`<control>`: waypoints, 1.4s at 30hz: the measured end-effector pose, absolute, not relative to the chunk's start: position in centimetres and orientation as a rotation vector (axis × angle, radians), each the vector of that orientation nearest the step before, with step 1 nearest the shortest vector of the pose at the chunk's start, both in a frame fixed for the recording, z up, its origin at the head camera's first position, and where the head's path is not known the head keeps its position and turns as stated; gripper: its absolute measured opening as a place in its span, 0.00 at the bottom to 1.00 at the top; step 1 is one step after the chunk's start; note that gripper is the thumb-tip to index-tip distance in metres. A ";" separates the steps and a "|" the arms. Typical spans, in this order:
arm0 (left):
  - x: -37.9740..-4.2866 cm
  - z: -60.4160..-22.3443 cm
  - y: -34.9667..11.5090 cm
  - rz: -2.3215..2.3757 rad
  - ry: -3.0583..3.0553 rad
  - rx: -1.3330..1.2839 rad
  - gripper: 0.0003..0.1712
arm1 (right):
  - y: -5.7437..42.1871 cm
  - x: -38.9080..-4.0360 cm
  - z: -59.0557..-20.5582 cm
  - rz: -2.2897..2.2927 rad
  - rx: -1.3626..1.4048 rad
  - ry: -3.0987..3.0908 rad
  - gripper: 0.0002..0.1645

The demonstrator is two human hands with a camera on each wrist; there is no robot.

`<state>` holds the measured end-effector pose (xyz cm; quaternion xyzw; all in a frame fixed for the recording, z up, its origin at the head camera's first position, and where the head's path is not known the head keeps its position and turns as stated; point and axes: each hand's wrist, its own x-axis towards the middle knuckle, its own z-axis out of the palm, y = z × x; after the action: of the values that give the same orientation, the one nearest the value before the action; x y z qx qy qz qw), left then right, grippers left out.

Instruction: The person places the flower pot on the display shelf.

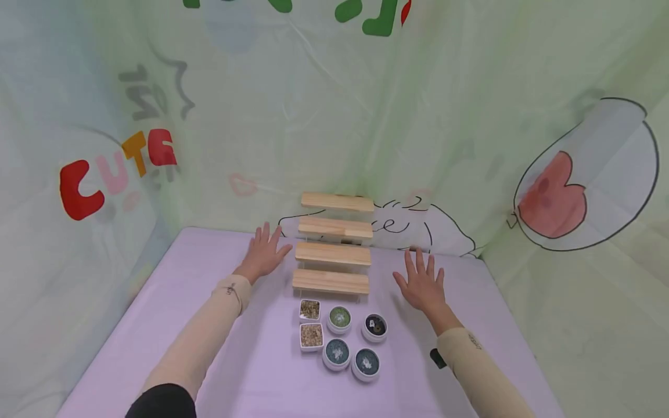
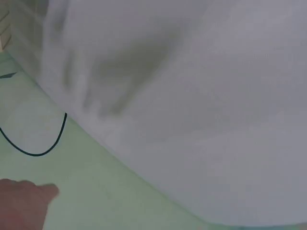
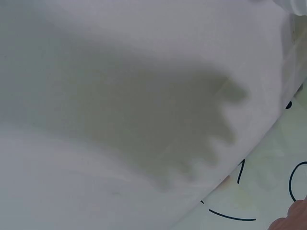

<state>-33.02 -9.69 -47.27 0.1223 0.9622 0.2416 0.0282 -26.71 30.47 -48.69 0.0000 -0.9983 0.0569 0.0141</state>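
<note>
My left hand is held over the table with its fingers spread, just left of a stepped wooden rack. On the rack's other side my right hand spreads its fingers too, palm down, holding nothing. In the left wrist view part of the left hand shows at the lower left corner. Fingertips of the right hand enter the right wrist view at its lower right corner, and its shadow falls on the cloth. Below the rack sit two square white pots with brown grainy filling, the nearer one beside a round pot.
More round white pots stand here: a green-filled one, a dark-filled one and a blue-grey one. A small black object lies by the right sleeve. Printed curtains enclose the lilac-covered table at back and sides.
</note>
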 end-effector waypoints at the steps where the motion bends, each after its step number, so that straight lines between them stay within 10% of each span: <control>1: -33.1 -47.3 -9.4 0.854 2.925 0.429 0.43 | 30.5 -26.6 -48.6 0.177 0.001 -3.112 0.46; 42: -32.3 -49.1 -7.6 1.518 2.727 0.550 0.32 | 26.5 -15.6 -53.6 1.087 0.492 -2.848 0.41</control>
<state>-32.30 -7.63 -49.10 0.1737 0.8604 0.4790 -0.0136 -15.62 26.51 -53.63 0.1593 -0.9220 0.3519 0.0266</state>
